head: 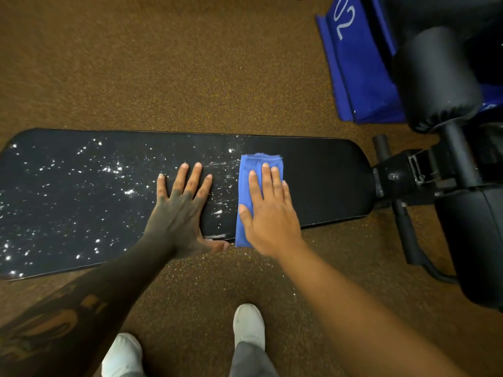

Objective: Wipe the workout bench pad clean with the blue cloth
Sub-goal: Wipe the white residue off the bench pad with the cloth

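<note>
Bench pad: the long black workout bench pad (81,202) lies across the view. White droplets speckle it left of the cloth; the stretch to the right of the cloth looks plain black.
Cloth: the blue cloth (246,183) is folded into a narrow strip lying across the pad's width, its near end hanging just over the near edge.
Right hand: the right hand (268,210) presses flat on the cloth, fingers spread. The grip is not clenched; the palm pins the cloth rather than clasping it.
Left hand: the left hand (181,210) lies flat and released on the bare pad just beside the cloth, holding nothing and seeming to brace.
Handling: the cloth appears soft, light and limp, so it would likely bunch if pushed from one corner. Flat palm pressure over its middle looks the best hold. The pad seems firm, smooth and probably slick where wet.
Progress: judged partway, with the larger speckled part yet to wipe.
Surroundings: speckled brown floor (190,63), a blue mat (356,77) and black roller pads (435,77) at right, white shoes (249,326) below.
</note>
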`<state>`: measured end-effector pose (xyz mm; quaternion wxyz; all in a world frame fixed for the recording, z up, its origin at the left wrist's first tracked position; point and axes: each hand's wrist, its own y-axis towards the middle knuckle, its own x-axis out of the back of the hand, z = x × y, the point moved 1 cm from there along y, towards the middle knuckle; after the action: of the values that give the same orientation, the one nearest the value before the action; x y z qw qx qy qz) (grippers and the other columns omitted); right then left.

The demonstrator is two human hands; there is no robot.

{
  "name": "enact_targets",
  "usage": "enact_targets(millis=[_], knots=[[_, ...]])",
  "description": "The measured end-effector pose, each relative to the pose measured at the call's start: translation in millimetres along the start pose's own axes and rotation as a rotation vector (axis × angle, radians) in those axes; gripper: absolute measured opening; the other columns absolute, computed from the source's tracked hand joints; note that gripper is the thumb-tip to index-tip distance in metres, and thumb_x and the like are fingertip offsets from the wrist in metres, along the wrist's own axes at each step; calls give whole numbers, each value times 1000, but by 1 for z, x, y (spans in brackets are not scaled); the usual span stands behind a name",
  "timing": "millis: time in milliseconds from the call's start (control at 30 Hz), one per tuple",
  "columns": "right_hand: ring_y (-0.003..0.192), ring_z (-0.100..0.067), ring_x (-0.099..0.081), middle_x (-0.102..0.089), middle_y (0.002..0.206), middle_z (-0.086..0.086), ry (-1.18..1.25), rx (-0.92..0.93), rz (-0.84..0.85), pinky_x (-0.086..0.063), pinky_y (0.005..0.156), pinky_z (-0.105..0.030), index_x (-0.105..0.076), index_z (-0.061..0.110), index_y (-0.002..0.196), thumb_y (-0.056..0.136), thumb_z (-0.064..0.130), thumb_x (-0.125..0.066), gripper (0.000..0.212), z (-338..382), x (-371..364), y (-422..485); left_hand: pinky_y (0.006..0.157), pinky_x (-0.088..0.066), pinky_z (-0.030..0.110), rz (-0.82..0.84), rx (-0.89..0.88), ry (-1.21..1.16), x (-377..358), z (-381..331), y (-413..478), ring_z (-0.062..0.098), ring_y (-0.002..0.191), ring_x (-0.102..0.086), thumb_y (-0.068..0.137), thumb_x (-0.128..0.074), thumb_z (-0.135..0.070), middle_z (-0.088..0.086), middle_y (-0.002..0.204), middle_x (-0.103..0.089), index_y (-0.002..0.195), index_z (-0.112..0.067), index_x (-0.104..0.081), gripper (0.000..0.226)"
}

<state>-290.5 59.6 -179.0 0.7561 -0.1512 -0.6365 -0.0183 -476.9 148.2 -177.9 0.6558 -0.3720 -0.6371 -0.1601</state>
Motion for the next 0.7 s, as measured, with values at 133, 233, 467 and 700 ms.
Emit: enact_targets(millis=[133,233,467,700], knots=[[150,-25,17,10,164,-10,-21,60,30,-4,123,-47,-1,16,157,98,51,-22,72,-6,-4,-18,120,-2,69,-1,-5,8,-1,1,0,34,155,9,51,-27,-108,14,168,7,158,-11,-5,146],[150,-24,17,12,164,-10,-1,-4,28,-1,123,-45,1,16,157,100,49,-24,71,-4,6,10,120,0,68,4,-8,17,-1,4,0,34,155,11,50,-22,-108,13,168,9,158,-12,-2,146],[149,-25,20,12,164,-11,-29,62,57,-1,123,-46,0,13,157,98,51,-21,73,5,-3,-26,121,-1,68,21,5,7,0,10,-3,33,154,14,49,-15,-109,13,168,13,158,-10,1,149],[150,-24,18,12,164,-11,19,-39,26,2,123,-42,1,13,157,100,46,-24,70,2,8,17,121,1,67,29,10,21,0,10,-3,32,154,17,49,-22,-109,12,167,16,157,-10,5,149]])
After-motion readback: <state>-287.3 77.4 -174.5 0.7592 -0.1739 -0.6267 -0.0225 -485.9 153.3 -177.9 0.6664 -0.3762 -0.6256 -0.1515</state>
